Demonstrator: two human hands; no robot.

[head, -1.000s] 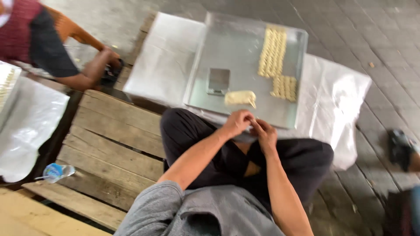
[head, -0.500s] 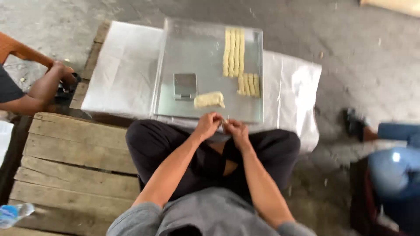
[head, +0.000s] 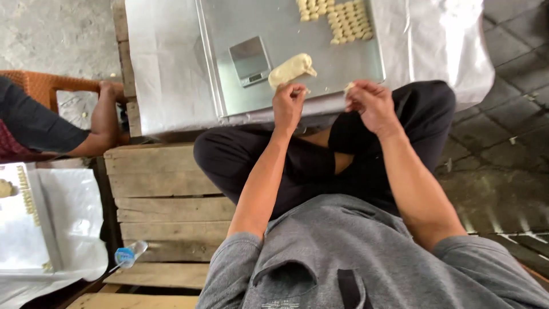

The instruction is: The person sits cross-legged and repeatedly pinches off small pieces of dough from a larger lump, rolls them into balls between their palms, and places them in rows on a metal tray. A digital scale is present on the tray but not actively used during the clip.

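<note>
Left hand (head: 289, 105) pinched shut on a small dough bit, just below the dough lump (head: 290, 69) on the metal tray (head: 229, 23). Right hand (head: 372, 103) curled closed on another dough piece (head: 349, 87) at the tray's near edge. Small scale (head: 250, 60) beside the lump; rows of shaped pieces (head: 337, 20) farther back.

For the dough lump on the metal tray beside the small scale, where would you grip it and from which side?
Probably grip the dough lump across its thick middle, coming from above on the near side by the left hand. It lies slanted and elongated on the tray; the scale crowds its left end.
</note>
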